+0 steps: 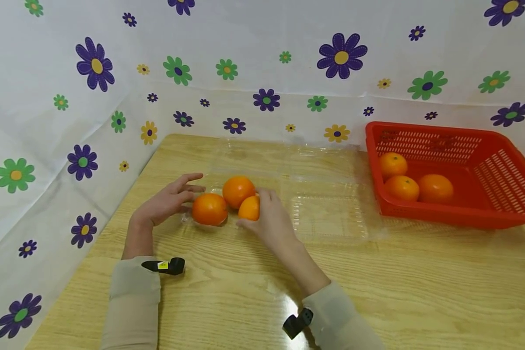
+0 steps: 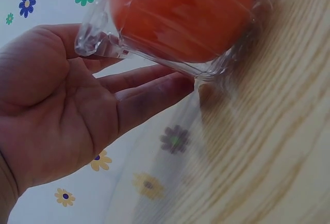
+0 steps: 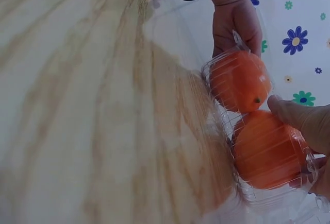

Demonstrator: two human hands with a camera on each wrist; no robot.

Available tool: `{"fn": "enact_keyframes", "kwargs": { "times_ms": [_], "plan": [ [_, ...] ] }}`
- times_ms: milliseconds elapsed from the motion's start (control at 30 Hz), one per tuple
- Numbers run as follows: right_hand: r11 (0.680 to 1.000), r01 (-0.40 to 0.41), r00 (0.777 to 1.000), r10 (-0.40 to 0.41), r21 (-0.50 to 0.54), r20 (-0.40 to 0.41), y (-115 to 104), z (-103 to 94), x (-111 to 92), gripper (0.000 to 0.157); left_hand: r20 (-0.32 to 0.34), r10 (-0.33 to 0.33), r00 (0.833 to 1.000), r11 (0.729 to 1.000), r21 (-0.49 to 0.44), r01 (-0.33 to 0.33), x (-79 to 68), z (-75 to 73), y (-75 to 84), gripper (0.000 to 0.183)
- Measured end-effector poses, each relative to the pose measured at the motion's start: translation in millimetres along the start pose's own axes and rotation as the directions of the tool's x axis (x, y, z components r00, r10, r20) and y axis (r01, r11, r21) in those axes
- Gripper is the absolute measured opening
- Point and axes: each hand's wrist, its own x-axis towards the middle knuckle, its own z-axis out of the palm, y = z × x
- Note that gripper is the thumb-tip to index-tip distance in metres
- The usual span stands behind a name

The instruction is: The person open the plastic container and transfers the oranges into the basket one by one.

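My right hand (image 1: 274,222) grips an orange (image 1: 248,208) at the right end of a clear plastic clamshell container (image 2: 92,37). Two more oranges sit in that container: one at the left (image 1: 210,209), another at the back (image 1: 238,192). Beside the left end is my left hand (image 1: 168,200), its fingers extended and loosely spread against the plastic wall. In the left wrist view, those fingers pass partly behind the container, with the palm bare. The right wrist view shows my right thumb on top of the held orange (image 3: 269,149).
Another clear plastic container (image 1: 328,214) lies to the right with its lid folded back toward the wall. A red basket (image 1: 442,218) holding several oranges (image 1: 435,188) stands at the right. Flower-patterned cloth (image 1: 262,58) hangs behind and at the left of the wooden table (image 1: 227,291).
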Motion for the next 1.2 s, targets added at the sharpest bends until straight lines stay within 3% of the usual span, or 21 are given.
{"fn": "enact_keyframes", "kwargs": {
  "times_ms": [133, 300, 400, 600, 733, 967, 1200],
  "plan": [
    [1.0, -0.03, 1.0, 0.03, 0.005, -0.01, 1, 2.7, 1, 0.079, 0.002, 0.007, 1.0, 1.0, -0.003, -0.007, -0.8, -0.1, -0.9, 0.059],
    [0.999, 0.032, 0.999, -0.033, -0.041, -0.009, 3, 3.0, 1, 0.075, -0.002, 0.009, 1.0, 1.0, 0.001, -0.009, -1.2, -0.1, -2.0, 0.059],
    [0.998, 0.068, 0.997, -0.067, -0.014, 0.039, 6, -0.9, 2, 0.078, -0.007, 0.01, 1.0, 1.0, 0.013, -0.01, 0.1, -0.1, -2.6, 0.059],
    [0.993, 0.061, 0.979, -0.08, 0.105, 0.188, 9, -14.1, 5, 0.076, -0.008, 0.015, 1.0, 1.0, 0.015, -0.015, 1.4, -0.4, -4.4, 0.057],
    [0.985, 0.107, 0.965, -0.136, 0.137, 0.222, 11, -22.6, 3, 0.07, -0.005, 0.017, 1.0, 1.0, 0.018, -0.017, 0.1, -0.8, -3.4, 0.057],
    [0.984, 0.062, 0.976, -0.095, 0.168, 0.195, 11, -23.9, 3, 0.062, -0.011, 0.017, 1.0, 1.0, 0.021, -0.017, -1.0, -1.4, 0.3, 0.055],
    [0.997, 0.074, 0.986, -0.079, 0.033, 0.149, 10, -13.3, 5, 0.064, -0.009, 0.012, 1.0, 1.0, 0.009, -0.012, -3.6, -2.0, 2.7, 0.056]
  ]
}}
